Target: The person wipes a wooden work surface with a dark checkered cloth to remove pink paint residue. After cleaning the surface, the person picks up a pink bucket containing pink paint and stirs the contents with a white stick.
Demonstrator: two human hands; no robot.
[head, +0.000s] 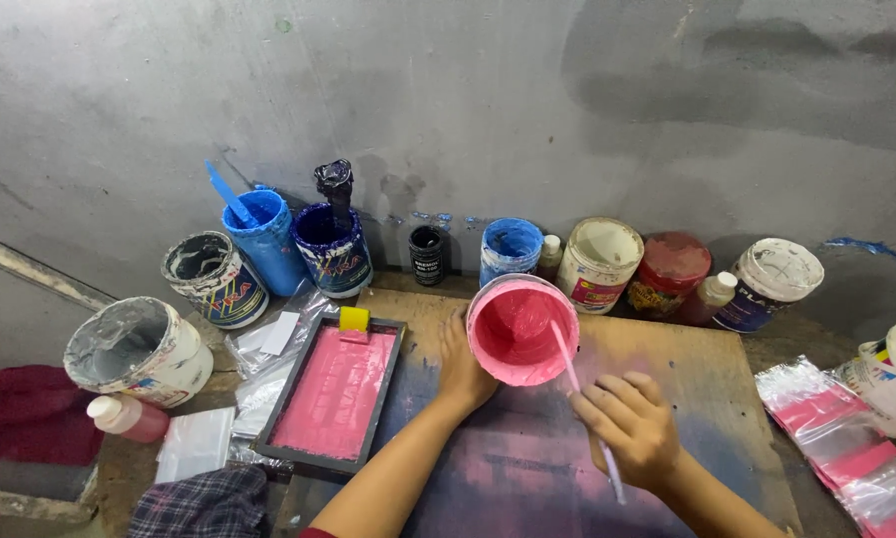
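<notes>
at frame centre, the left hand (465,371) grips the side of a tilted pink paint tub (520,329) on a stained board (707,379), while the right hand (632,428) pinches a thin stick (579,391), apparently dipped in the paint.

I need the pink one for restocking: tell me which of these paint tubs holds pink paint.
The tilted tub at the board's far edge, steadied by the left hand, with a stick in it. The tubs along the wall hold blue, dark, grey or whitish paint.
</notes>
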